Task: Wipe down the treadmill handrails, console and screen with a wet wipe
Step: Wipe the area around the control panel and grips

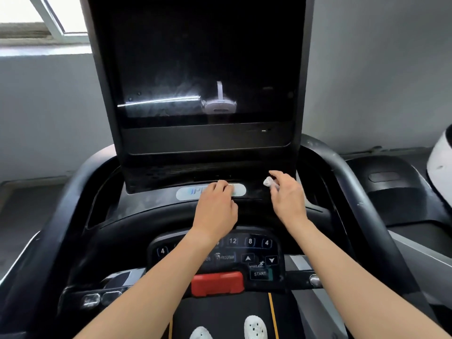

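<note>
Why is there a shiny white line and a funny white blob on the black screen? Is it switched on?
Head view: the screen looks off; the white line is glare, probably daylight from the window, and the blob is something reflected in the glass. Head view: the wide lens bends the handrails, and the wipe pinched in the right hand looks slightly blurred.

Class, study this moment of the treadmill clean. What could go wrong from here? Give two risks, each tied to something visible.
1. The left forearm crosses over the keypad near the START button while the shoes stand on the belt; a bump might start it.
2. The right hand pinches the wipe as a small wad, so it may only smear the already streaked screen.
</note>
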